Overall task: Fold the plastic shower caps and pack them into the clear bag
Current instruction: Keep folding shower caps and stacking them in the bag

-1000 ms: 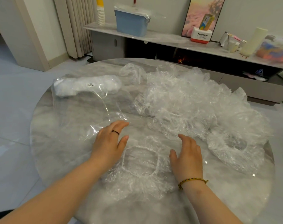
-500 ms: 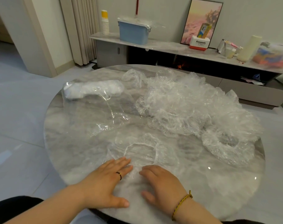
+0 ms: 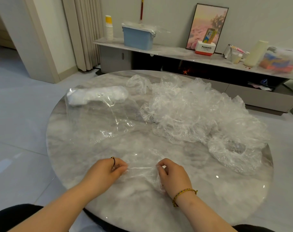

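Observation:
One clear plastic shower cap lies near the front edge of the round marble table, stretched between my hands. My left hand pinches its left edge with curled fingers. My right hand pinches its right edge the same way. A large heap of crumpled shower caps fills the right half of the table. The clear bag lies flat at the left, with a white wad of folded caps at its far end.
Another loose cap lies at the right near the table's rim. Behind the table runs a low shelf with a blue bin, a stack of cups, a framed picture and boxes. Tiled floor surrounds the table.
My hands slid from pressing flat on the spread cap back toward me. Now both pinch the cap's edge, and the cap looks gathered into a narrower strip.

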A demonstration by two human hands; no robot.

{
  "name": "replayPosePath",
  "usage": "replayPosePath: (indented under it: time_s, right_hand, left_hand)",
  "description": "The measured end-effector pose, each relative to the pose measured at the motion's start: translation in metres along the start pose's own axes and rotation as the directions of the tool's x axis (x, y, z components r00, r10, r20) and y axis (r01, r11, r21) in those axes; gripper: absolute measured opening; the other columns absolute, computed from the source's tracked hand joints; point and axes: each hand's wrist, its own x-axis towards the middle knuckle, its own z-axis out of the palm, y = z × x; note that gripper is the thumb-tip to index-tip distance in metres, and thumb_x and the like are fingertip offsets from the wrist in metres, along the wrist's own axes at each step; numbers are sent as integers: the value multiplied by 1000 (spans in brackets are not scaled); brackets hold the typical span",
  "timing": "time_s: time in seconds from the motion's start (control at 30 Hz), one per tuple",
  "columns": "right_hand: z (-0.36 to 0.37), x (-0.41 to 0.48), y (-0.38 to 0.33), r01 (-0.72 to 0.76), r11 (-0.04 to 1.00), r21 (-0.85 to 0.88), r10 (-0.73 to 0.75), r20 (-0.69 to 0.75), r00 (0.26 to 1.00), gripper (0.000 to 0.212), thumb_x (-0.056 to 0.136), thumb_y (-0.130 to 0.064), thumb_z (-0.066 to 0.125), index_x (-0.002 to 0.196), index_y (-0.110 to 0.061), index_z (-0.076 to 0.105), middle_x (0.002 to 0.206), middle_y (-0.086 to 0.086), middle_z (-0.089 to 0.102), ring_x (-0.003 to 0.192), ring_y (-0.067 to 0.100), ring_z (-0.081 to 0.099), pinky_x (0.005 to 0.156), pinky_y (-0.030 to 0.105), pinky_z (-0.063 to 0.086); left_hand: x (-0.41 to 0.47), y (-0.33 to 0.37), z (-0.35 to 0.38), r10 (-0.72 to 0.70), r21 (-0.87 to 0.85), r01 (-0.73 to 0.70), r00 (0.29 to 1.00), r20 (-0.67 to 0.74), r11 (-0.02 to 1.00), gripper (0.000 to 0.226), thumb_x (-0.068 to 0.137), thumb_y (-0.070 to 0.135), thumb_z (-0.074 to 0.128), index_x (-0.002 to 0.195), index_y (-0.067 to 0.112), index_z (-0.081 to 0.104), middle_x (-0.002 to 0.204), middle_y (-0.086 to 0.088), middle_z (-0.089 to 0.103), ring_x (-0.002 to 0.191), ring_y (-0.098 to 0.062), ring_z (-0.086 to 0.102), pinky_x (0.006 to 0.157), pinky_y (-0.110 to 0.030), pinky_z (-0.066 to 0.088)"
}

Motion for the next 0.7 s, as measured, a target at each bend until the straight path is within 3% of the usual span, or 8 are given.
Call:
replayPosePath:
  time_s: [0.1, 0.17, 0.27, 0.37, 0.43, 0.53, 0.67, 0.7]
  right_hand:
    - [1, 6, 0, -38, 996, -76, 39, 15, 999, 12, 95, -26, 44, 83, -28, 46, 60, -8, 50, 61, 15, 51, 61, 25, 46]
    - [2, 8, -1, -38, 990, -136, 41, 22, 999, 7, 95, -29, 44, 88, -27, 43, 66, -7, 50, 67, 15, 51, 55, 21, 40]
    - [2, 10, -3, -32, 980, -195, 42, 46, 998, 7, 95, -30, 42, 90, -27, 39, 71, -6, 49, 71, 15, 49, 51, 17, 32]
    - [0, 12, -5, -35, 979, -201, 53, 85, 995, 7, 95, -31, 43, 91, -28, 39, 70, -9, 47, 73, 15, 49, 52, 17, 32]
    - [-2, 12, -6, -56, 979, -197, 81, 116, 990, 7, 94, -30, 45, 92, -28, 39, 72, -9, 48, 74, 14, 50, 53, 17, 33]
    - [-7, 11, -10, -92, 971, -221, 129, 156, 979, 10, 92, -24, 46, 101, -26, 41, 82, -5, 50, 77, 15, 50, 62, 23, 40]
    - [-15, 9, -11, -93, 926, -365, 150, 130, 980, 34, 92, -13, 44, 124, -20, 38, 99, -1, 54, 88, 18, 53, 69, 24, 42]
    - [-12, 8, -9, -33, 891, -452, 57, 40, 998, 39, 87, -9, 49, 124, -19, 41, 106, 0, 55, 94, 18, 54, 73, 23, 43]
  left_hand:
    - [2, 11, 0, -91, 29, 93, 993, -76, 995, 18, 88, 20, 60, 102, 32, 60, 74, 21, 58, 78, -3, 58, 71, -16, 42]
    - [3, 17, 0, -96, 234, 129, 985, -146, 964, 36, 90, 26, 56, 126, 30, 48, 84, 22, 53, 81, -7, 53, 68, -17, 37]
    - [5, 22, 4, 305, 584, -124, 926, -221, 802, 38, 82, 24, 46, 121, 26, 46, 90, 7, 62, 83, -14, 57, 73, -24, 39]
    - [2, 19, 26, 611, 649, -427, 788, -74, 630, 35, 80, 21, 39, 108, 20, 60, 97, -3, 70, 98, -15, 48, 96, -31, 27]
    - [1, 14, 38, 543, 685, -443, 836, 82, 578, 46, 94, 28, 27, 103, 18, 71, 106, 0, 70, 109, -15, 49, 106, -32, 15]
    - [0, 7, 41, 363, 691, -437, 894, 263, 576, 47, 83, 39, 33, 99, 21, 74, 108, 5, 69, 106, -11, 63, 107, -27, 11]
    - [-4, 2, 42, 278, 652, -423, 906, 320, 629, 57, 97, 40, 16, 107, 24, 70, 115, 6, 66, 114, -7, 53, 106, -23, 12]
    - [-5, -1, 45, 280, 654, -417, 909, 309, 632, 63, 99, 40, 7, 112, 22, 67, 118, 6, 65, 117, -8, 46, 106, -24, 11]
